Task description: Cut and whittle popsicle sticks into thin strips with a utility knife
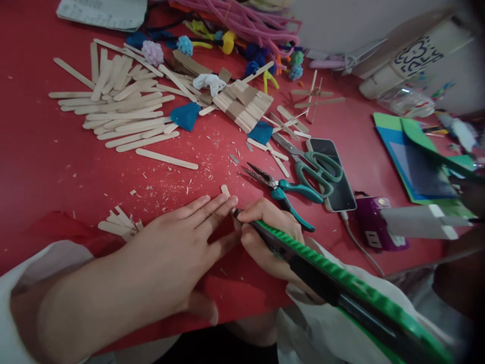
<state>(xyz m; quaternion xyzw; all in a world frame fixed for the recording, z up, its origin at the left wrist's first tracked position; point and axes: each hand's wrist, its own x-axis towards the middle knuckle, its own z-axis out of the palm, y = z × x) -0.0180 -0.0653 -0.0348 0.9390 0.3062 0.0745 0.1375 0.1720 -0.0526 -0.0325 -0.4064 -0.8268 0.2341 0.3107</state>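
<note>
The left hand (178, 242) lies flat on the red desk (45, 167), fingers straight and close together, gripping nothing. Its fingertips press down on a short wooden stick (225, 190). Only the stick's rounded end shows, poking out past the fingertips toward 1 o'clock; the rest is hidden, so its full axis cannot be told.

The right hand (265, 237) sits just at 3 o'clock of those fingertips, its fingers curled tight around a green utility knife (341, 288). The knife's long axis runs from 4 o'clock to 10 o'clock. The handle trails toward the lower right corner and the tip points up-left, meeting the stick beside the left fingertips.

At 1 o'clock of the right hand, near it, lie teal-handled pliers (282, 189), nose pointing to 10 o'clock. Just beyond them green-handled scissors (314, 167) rest partly on a dark phone (339, 192). A heap of long sticks (121, 101) spreads at 11 o'clock, well apart from the hands. A few cut pieces (117, 222) lie at 9 o'clock of the left fingers. Wood shavings are scattered over the desk between the heap and the hands.
</note>
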